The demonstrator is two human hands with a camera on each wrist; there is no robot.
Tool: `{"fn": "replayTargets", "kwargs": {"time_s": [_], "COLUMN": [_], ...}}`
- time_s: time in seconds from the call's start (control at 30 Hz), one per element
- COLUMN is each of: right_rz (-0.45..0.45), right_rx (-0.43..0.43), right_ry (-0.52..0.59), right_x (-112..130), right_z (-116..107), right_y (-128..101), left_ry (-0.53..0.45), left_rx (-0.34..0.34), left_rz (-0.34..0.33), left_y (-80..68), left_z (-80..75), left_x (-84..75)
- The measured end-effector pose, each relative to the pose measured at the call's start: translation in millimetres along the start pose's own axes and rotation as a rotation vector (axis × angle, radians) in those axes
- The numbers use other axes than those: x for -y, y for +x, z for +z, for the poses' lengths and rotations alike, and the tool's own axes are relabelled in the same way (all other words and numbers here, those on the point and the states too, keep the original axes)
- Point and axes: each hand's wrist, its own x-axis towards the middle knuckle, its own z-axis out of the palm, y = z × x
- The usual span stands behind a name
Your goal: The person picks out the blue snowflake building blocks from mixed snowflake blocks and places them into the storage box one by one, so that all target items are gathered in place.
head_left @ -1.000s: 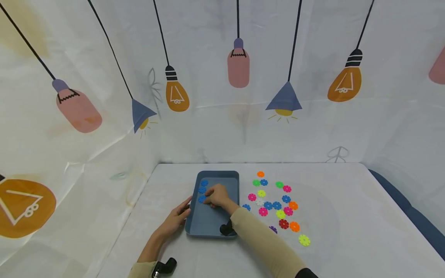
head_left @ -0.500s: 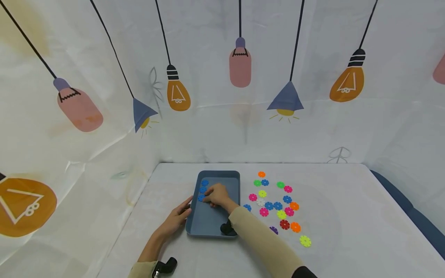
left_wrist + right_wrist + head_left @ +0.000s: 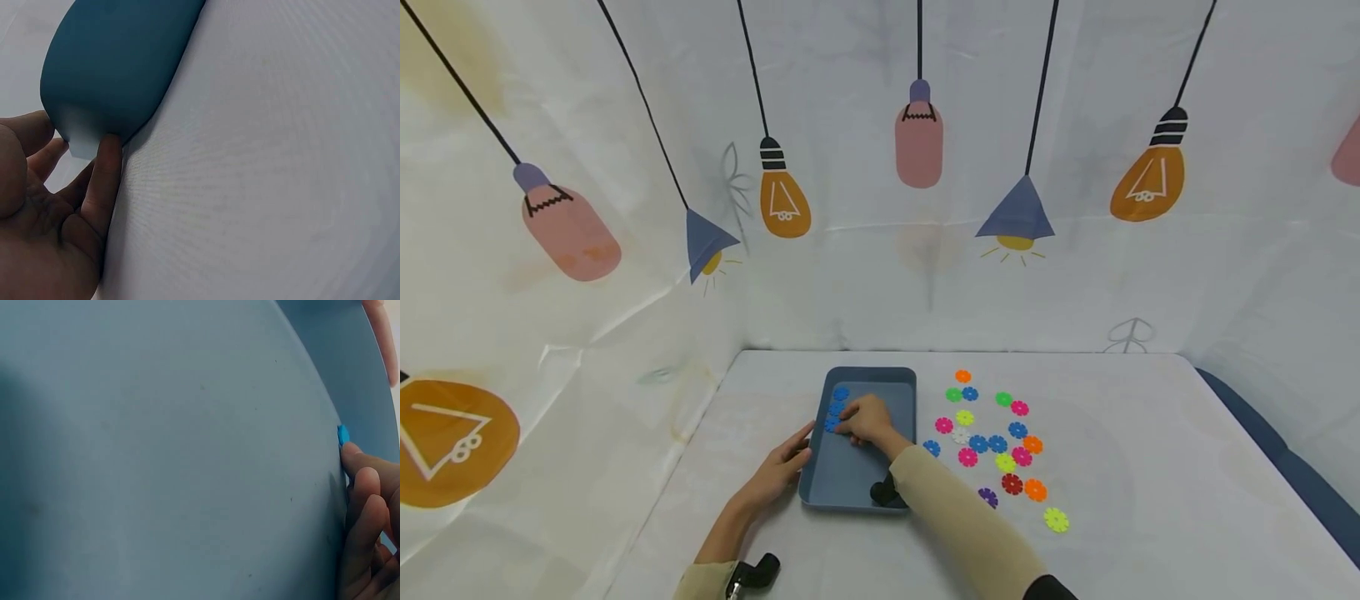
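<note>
We judge the blue disc (image 3: 832, 425) light, stiff and best pinched at its edge; right hand (image 3: 867, 419) fingertips rest on it, grip unclear. Left hand (image 3: 778, 471) lies flat, steadying the tray (image 3: 850, 487).

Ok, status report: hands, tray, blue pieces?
Left hand open, steadying the blue tray. Right hand inside tray, fingers on a blue piece. Nothing in the way.

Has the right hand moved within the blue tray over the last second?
No. The right hand sits at the same spot in the blue tray, fingertips at the blue discs by its left wall.
</note>
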Motion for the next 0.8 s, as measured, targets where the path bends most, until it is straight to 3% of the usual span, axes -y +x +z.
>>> {"fn": "replayTargets", "kwargs": {"time_s": [0.4, 0.57, 0.8], "right_rz": [0.062, 0.052, 0.003], "right_rx": [0.026, 0.063, 0.095], "right_ry": [0.109, 0.136, 0.116], "right_x": [8, 13, 13], "right_z": [-10, -23, -52], "right_y": [-3, -9, -20], "left_ry": [0.011, 0.019, -0.001], "left_rx": [0.017, 0.045, 0.023], "left_rz": [0.013, 0.025, 0.005], "left_y": [0.8, 0.3, 0.0], "left_z": [-1.8, -3.4, -2.6], "left_x": [-1.2, -1.0, -1.1]}}
